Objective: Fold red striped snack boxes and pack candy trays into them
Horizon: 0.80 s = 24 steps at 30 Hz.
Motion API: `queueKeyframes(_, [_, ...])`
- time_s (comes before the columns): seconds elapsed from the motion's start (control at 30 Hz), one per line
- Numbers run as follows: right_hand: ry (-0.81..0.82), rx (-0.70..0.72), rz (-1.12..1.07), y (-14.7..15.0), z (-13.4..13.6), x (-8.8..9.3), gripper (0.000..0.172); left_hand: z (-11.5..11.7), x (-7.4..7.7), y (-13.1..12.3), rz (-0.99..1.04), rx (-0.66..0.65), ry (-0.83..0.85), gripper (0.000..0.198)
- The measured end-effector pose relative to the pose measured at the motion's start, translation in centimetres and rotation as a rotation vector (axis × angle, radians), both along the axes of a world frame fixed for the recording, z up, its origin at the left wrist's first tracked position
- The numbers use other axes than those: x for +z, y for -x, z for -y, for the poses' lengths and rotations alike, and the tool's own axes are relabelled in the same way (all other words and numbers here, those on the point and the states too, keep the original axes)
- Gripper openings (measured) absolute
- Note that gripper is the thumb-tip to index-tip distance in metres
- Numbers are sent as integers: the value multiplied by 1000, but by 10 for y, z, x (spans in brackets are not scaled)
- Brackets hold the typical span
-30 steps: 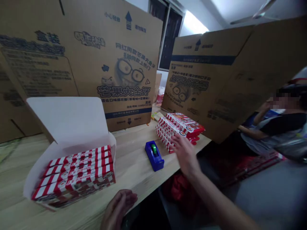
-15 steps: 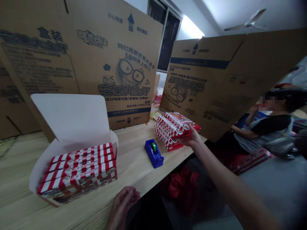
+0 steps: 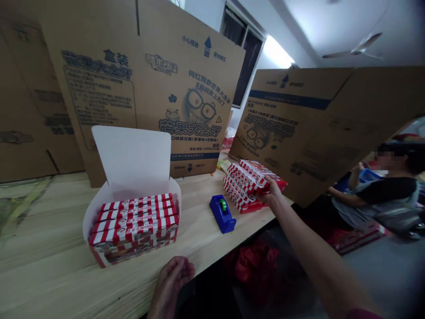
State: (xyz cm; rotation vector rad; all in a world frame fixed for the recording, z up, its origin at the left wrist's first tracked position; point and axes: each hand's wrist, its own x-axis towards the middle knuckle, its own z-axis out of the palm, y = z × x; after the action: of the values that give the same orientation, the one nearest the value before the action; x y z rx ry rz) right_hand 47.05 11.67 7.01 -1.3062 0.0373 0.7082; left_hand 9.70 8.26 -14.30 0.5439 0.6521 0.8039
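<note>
My right hand (image 3: 270,191) reaches to a stack of red-and-white striped boxes (image 3: 247,181) at the table's far right edge. Its fingers close on a box at the near end of the top layer, with the thumb above. At the bottom centre, my left hand (image 3: 174,277) is by the table edge, fingers loosely curled together and holding nothing. To its upper left stands an open display box (image 3: 134,153) with a white raised lid. Several striped small boxes (image 3: 134,226) stand in a row inside. A blue tape dispenser (image 3: 222,215) with green tape sits between the display box and the stack.
A large printed carton (image 3: 149,102) stands behind the display box; another carton (image 3: 279,119) leans at the right. Red bags (image 3: 255,266) lie below the wooden table (image 3: 40,266). At the far right sits another person (image 3: 381,190).
My view has turned left, so the table things appear farther right. My right hand stays at the striped stack, and my left hand remains by the table edge.
</note>
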Motion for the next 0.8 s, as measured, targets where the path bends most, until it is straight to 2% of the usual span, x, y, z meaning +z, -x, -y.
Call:
queueKeyframes(0.17, [33,-6,-54,2,0,3,32,0,0,3,38,-5,8,39])
queueKeyframes(0.33, [53,-24,-58,5,-4,7,27,1,-2,3,71,7,-9,34])
queueKeyframes(0.5, [-24,-10,-11,9,-5,5,17,0,-5,3,71,-10,-24,34])
queueKeyframes(0.8, [-123,-4,-4,4,-4,3,18,-1,-1,2,60,-3,-15,38])
